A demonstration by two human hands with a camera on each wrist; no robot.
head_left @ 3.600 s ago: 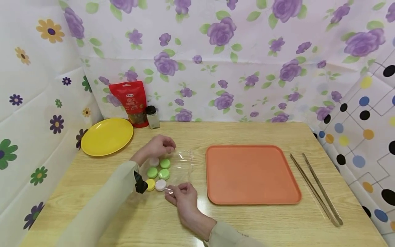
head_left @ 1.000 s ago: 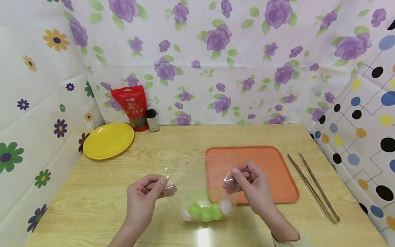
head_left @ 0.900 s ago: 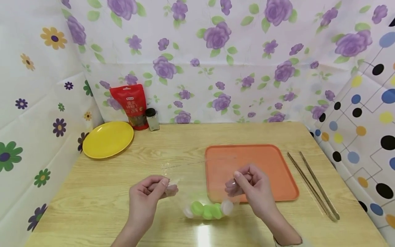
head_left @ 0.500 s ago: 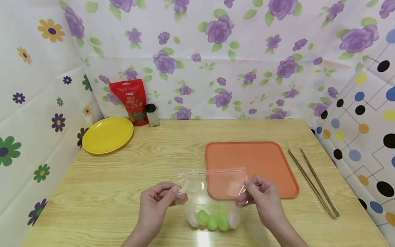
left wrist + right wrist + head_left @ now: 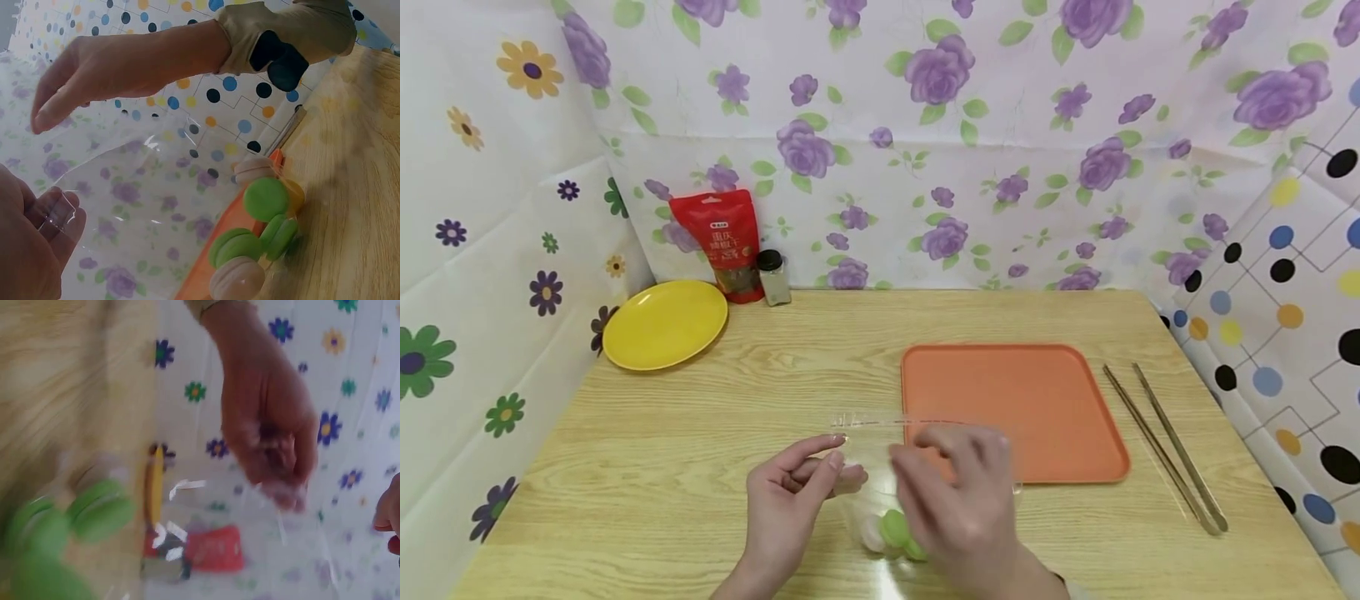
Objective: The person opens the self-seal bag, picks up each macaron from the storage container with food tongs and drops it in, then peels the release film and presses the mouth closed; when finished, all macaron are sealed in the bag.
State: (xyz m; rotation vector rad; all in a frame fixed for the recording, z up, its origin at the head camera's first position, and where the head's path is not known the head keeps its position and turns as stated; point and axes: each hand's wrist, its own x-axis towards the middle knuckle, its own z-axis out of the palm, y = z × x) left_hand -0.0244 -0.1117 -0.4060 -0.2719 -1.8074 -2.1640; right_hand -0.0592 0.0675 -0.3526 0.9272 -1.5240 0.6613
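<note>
A clear zip bag (image 5: 872,475) with macarons inside stands above the wooden table. My left hand (image 5: 793,500) grips its left edge, with fingers showing through the film in the left wrist view. My right hand (image 5: 962,508) is motion-blurred in front of the bag's right half, its fingers loosely bent and apparently holding nothing; in the left wrist view this right hand (image 5: 119,69) is above the film. Green macarons (image 5: 265,199) and pale pink macarons (image 5: 237,278) gather at the bag's bottom, with a yellow one (image 5: 295,195) partly hidden behind them.
An orange tray (image 5: 1015,392) lies just beyond the right hand, with metal tongs (image 5: 1165,450) to its right. At the back left are a yellow plate (image 5: 664,325), a red pouch (image 5: 722,242) and a black-capped jar (image 5: 773,279).
Lying flat at first, the bag was lifted and held upright by both hands at its sides. My right hand has since left the right edge and swung left across the bag; the left hand keeps its grip.
</note>
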